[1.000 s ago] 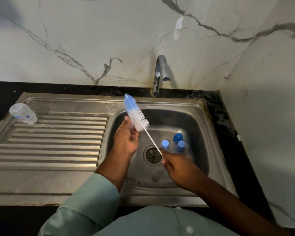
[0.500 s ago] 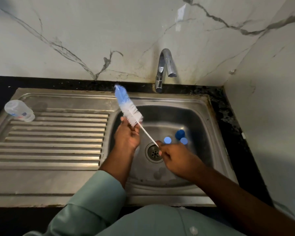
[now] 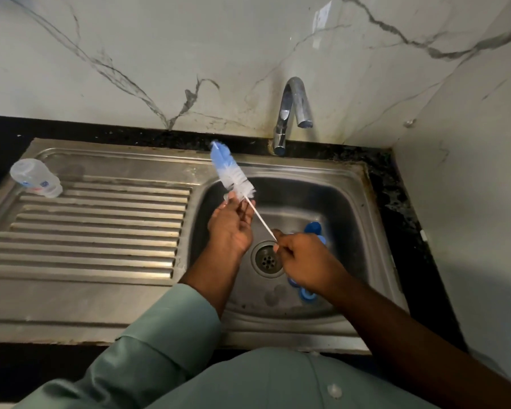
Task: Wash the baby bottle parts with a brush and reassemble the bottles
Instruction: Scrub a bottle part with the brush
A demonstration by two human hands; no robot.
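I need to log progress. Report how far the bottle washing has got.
Possibly done: one clear bottle lies on the drainboard. In hand: the right hand pinches the brush wire, the left hand at its bristles. Left: blue parts wait in the basin; nothing reassembled.

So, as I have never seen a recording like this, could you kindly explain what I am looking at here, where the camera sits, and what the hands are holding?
There is no machine: a person wears a camera on the head, looking down at their own two hands over a steel sink. The right hand pinches the thin white handle of a bottle brush. The left hand is at the base of the bristles; what its fingers hold, if anything, is unclear. Blue bottle parts lie in the basin near the drain. A clear bottle lies on its side on the ribbed draining board. The tap shows no water running.
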